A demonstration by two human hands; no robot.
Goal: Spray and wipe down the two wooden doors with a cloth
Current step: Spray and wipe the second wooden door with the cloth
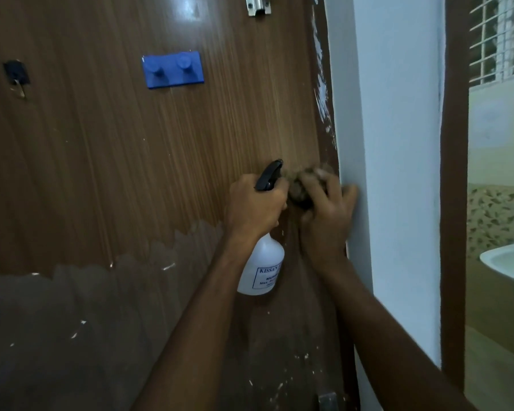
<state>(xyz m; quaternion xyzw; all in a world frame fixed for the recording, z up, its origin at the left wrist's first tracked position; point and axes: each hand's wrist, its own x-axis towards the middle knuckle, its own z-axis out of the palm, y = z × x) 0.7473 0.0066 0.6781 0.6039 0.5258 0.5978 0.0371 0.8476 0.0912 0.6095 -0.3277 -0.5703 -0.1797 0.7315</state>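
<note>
A pale blue-white wall (pixel 398 143) runs down the right-centre of the frame, its paint catching soft daylight. Right of it stands a dark brown frame post (pixel 454 173). In the upper right corner a window (pixel 500 37) with a white grille lets in bright light. Below it, at mid-right, lies a band of speckled mosaic tile (pixel 499 218), and under that the rim of a white washbasin (pixel 508 262) shows at the right edge. The room is dim overall.
</note>
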